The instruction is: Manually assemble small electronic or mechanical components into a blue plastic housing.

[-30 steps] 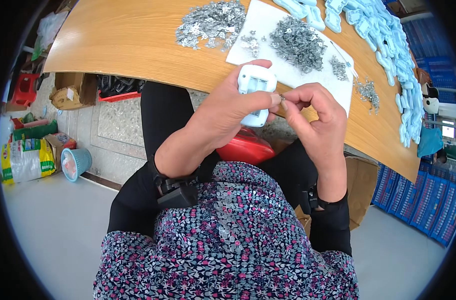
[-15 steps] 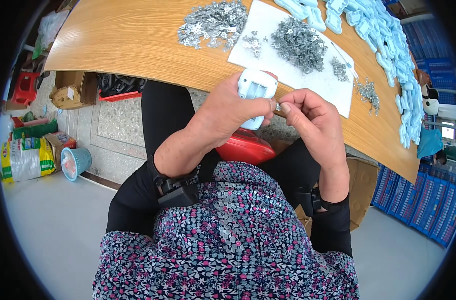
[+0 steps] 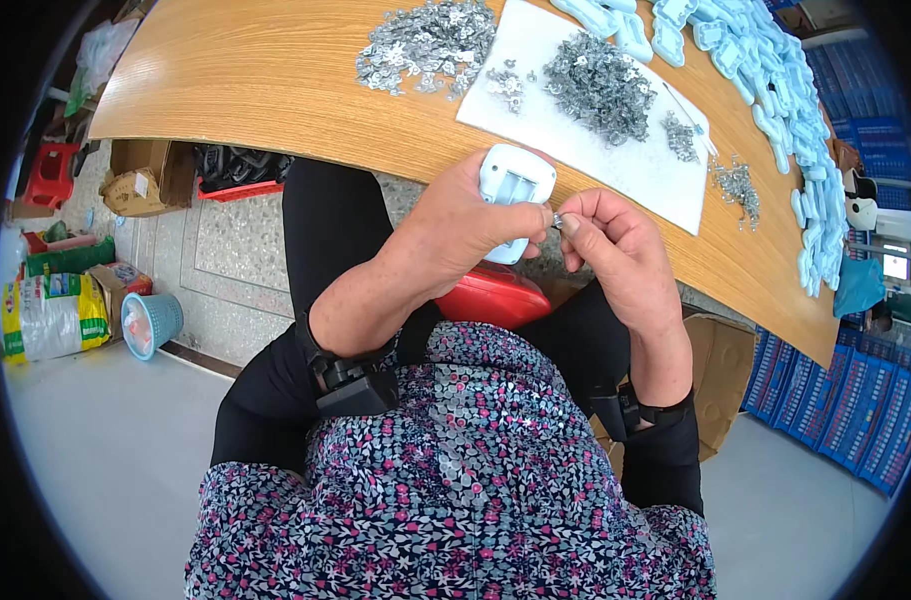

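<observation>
My left hand (image 3: 462,222) is closed around a pale blue plastic casing (image 3: 516,176) with a recessed, battery-bay-like opening, its thumb lying across the lower part. Between thumb and fingers, my right hand (image 3: 623,245) pinches a small metal clip (image 3: 558,221), close to the casing's right side and the left thumb tip. Whether the clip touches the casing I cannot tell. Both hands are above my lap, just off the table's near edge. Beyond them, a dense pile of small metal clips (image 3: 600,88) lies on a white sheet (image 3: 625,178).
More metal parts (image 3: 427,48) are heaped on the wooden table (image 3: 245,80). Many pale blue casings (image 3: 765,75) cover its right side. A thin tool (image 3: 687,108) rests on the sheet. Below are a red stool (image 3: 492,296), a cardboard box (image 3: 717,375) and a blue basket (image 3: 153,325).
The casing and both hands have shifted slightly down and to the right. The right hand's fingers have turned a little around the clip, which stays pinched.
</observation>
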A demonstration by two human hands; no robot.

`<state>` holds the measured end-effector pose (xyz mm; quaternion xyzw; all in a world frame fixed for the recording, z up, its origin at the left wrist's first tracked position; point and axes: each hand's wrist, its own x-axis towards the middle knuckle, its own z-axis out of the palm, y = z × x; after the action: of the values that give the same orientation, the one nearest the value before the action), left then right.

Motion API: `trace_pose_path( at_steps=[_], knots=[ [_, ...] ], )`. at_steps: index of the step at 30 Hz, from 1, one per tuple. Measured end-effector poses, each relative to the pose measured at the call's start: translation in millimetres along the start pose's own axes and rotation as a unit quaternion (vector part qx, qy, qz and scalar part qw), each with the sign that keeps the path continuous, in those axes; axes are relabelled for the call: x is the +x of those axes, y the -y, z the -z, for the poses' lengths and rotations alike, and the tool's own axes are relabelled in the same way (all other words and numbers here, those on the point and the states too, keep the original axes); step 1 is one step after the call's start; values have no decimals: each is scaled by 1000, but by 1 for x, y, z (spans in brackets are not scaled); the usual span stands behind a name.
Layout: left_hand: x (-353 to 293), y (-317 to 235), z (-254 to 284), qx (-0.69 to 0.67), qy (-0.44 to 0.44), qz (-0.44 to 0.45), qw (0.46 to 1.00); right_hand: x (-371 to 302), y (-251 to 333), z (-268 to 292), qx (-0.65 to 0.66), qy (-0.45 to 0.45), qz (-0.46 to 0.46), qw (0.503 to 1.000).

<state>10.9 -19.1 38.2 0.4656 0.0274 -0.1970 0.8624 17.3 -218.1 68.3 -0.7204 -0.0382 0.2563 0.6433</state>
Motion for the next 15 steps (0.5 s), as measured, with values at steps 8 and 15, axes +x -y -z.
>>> trace_pose_path(
  at_steps=[8,15],
  knots=[
    [-5,-3,-8,-105,7,88,991,4,11,-21,-88,-139,122,979],
    [-6,1,-14,-114,-7,93,989,12,-1,-25,-407,-182,292,846]
  ],
)
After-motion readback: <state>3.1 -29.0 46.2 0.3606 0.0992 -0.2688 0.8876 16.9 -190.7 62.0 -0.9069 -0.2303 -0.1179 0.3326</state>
